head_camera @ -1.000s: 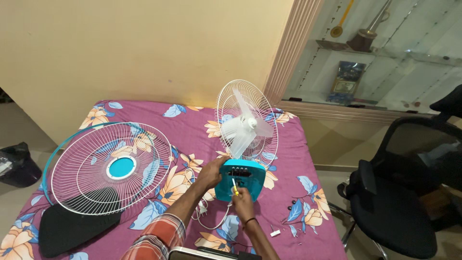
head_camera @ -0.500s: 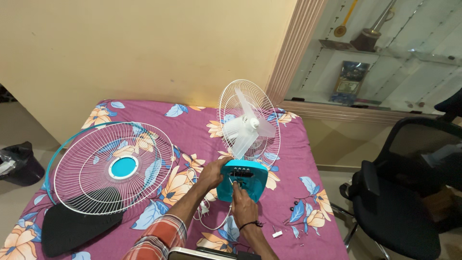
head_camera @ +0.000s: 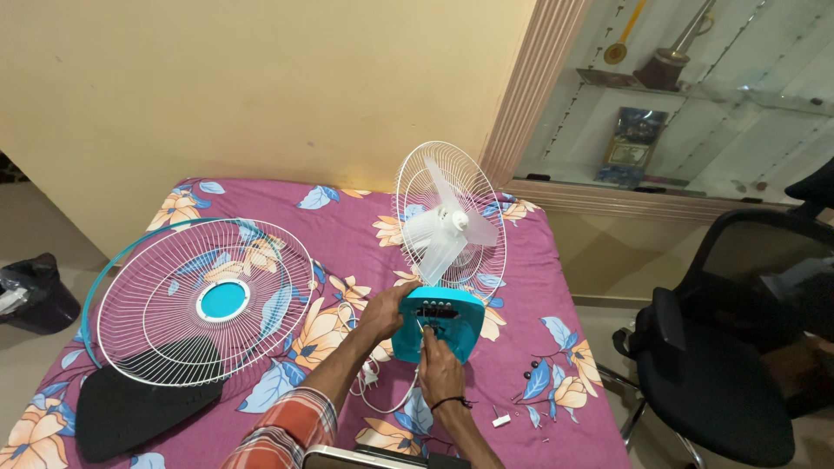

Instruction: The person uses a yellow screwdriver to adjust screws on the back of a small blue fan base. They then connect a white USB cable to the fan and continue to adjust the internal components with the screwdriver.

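A table fan stands on the bed, its teal base (head_camera: pixel 456 330) facing me, with white blades inside the rear grille (head_camera: pixel 447 217). My left hand (head_camera: pixel 382 311) grips the base's left edge. My right hand (head_camera: pixel 440 369) is closed on a small screwdriver (head_camera: pixel 426 330) whose tip touches the back of the base, below a row of dark buttons. The detached white front grille (head_camera: pixel 204 300), with a teal centre cap, lies to the left on the bedsheet.
Under the grille lie a dark flat pad (head_camera: pixel 130 412) and a teal ring (head_camera: pixel 94 291). A white cord (head_camera: pixel 382 399) and small loose parts (head_camera: pixel 530 378) are on the floral purple sheet (head_camera: pixel 347 217). An office chair (head_camera: pixel 730 356) stands at right, a black bag (head_camera: pixel 30 291) at left.
Both hands stay on the fan base and the right hand shifts only slightly. The view has drifted a little.
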